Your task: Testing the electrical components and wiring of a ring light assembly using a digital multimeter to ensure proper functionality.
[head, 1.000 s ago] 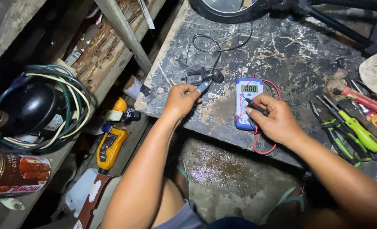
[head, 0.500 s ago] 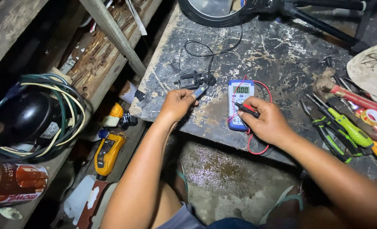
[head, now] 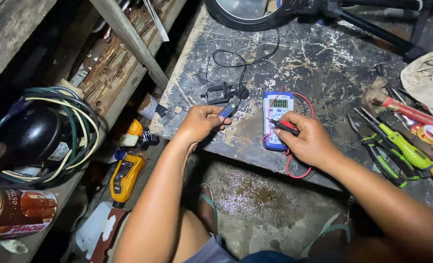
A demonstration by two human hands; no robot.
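Far to the left of both hands, on a lower shelf, sit a black round compressor (head: 29, 139) wrapped in green and yellow wire (head: 82, 131), a red-labelled can (head: 19, 214) and a yellow meter (head: 125, 176).

The left hand (head: 199, 124) rests on the near edge of the table (head: 323, 63), its fingers (head: 215, 118) pinched together on a slim blue-tipped probe (head: 227, 110). The probe's long axis runs up and to the right from those fingers, its tip pointing toward a small black clamp-like part (head: 222, 92) that lies just beyond it; whether tip and part touch cannot be told.

To the right of that, a blue-and-white multimeter (head: 274, 119) lies flat on the table, long axis running away from the person, screen at the far end. It sits between the two hands, nearer the right one.

The right hand (head: 306, 141) lies over the multimeter's lower right side, fingers (head: 287, 122) closed on a red-and-black probe (head: 284, 125) that points left across the meter's face. A red lead (head: 294, 171) loops below the hand.

Well to the right of those fingers lie green-handled pliers (head: 379, 156), a green screwdriver (head: 404, 146) and a roll of tape (head: 430, 134).
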